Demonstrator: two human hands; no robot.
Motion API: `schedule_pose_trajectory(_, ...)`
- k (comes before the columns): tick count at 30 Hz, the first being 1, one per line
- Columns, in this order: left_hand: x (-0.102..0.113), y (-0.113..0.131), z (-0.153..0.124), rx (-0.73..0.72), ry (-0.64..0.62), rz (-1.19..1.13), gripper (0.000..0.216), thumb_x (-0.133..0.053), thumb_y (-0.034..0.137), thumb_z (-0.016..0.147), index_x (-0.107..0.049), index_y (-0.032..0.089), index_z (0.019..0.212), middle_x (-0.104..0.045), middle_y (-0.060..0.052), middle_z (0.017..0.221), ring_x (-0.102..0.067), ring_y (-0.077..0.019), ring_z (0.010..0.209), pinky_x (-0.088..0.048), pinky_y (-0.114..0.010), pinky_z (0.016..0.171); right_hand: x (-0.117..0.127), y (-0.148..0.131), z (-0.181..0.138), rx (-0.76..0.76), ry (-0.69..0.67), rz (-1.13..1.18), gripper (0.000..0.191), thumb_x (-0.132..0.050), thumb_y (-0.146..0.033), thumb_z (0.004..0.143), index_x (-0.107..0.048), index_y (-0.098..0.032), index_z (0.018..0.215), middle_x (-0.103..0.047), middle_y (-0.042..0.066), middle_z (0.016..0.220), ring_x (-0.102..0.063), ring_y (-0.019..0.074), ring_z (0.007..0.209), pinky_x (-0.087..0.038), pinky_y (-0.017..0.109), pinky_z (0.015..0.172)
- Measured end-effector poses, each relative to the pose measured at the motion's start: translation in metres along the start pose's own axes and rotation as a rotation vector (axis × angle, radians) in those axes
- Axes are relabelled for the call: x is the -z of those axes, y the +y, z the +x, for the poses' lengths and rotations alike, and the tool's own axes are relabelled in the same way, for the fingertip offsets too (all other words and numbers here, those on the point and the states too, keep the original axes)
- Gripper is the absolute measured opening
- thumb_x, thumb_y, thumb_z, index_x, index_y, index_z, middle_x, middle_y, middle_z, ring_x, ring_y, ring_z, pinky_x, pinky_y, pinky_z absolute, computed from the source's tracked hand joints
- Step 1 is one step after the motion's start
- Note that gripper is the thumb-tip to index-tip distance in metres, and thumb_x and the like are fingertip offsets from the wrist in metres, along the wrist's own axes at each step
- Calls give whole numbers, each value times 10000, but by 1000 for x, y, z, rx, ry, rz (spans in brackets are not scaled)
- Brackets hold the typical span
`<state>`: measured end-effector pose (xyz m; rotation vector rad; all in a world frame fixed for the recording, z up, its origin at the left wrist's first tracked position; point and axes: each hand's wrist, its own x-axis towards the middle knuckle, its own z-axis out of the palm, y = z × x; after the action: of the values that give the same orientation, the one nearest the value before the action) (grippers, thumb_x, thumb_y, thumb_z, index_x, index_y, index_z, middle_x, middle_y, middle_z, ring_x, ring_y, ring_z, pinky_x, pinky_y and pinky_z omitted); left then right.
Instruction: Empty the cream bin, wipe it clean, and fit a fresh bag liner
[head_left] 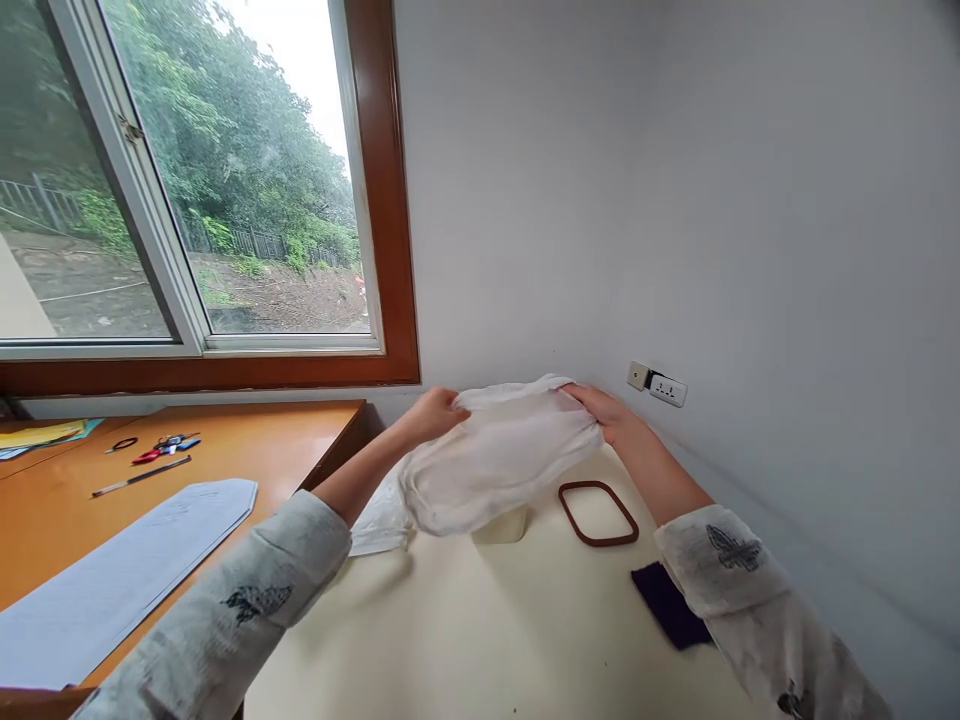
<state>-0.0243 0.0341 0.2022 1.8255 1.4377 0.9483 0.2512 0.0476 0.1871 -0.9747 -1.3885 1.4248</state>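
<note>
A thin, see-through white plastic bag is stretched between my hands above the cream table. My left hand pinches its upper left edge. At the upper right edge, my right hand has its fingers closed on the bag. The bag hangs down toward me and covers most of a cream container, whose lower part shows beneath it. To the right lies a brown rounded rectangular frame. Another white plastic bag lies crumpled to the left, partly behind my left forearm.
A dark purple cloth-like piece lies by my right sleeve. On the orange desk at left are papers, a pen, keys and a black ring. The wall carries a socket; a window is at upper left.
</note>
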Motion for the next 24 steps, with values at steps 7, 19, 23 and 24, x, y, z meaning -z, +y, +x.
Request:
schedule_pose_trajectory(7,-2,-2,-6,131,28,-370,182,-562,311,647,-496,165,561,-514,10,511,-501,-105,473,-442,-244,521,25,1,-6,-110,28,-712,289,-713,-441,597,-635,-174,676,-616,8,653,-527,134,593,-375,231,528)
schedule_pose_trajectory(19,-29,13,-32,387,-40,-630,347,-557,519,725,-570,172,737,-574,-16,559,-578,-166,526,-450,-254,473,-30,6,-23,-16,-37,-713,1011,-764,-540,506,-278,-285,1356,-484,108,1256,-540,236,1011,-418,307,784)
schedule_pose_trajectory(23,-27,18,-39,466,-11,-719,421,-497,583,762,-558,171,708,-490,25,492,-476,-104,412,-373,-204,402,-31,17,-22,-72,8,-859,740,-826,-374,428,-555,-249,1106,-623,75,970,-562,259,881,-410,316,700)
schedule_pose_trajectory(24,-25,18,-40,453,-24,-743,453,-478,607,764,-560,167,695,-435,41,458,-416,-84,371,-325,-189,373,-28,18,-21,-79,2,-852,546,-813,-334,453,-618,-240,955,-638,55,863,-568,248,829,-405,303,667)
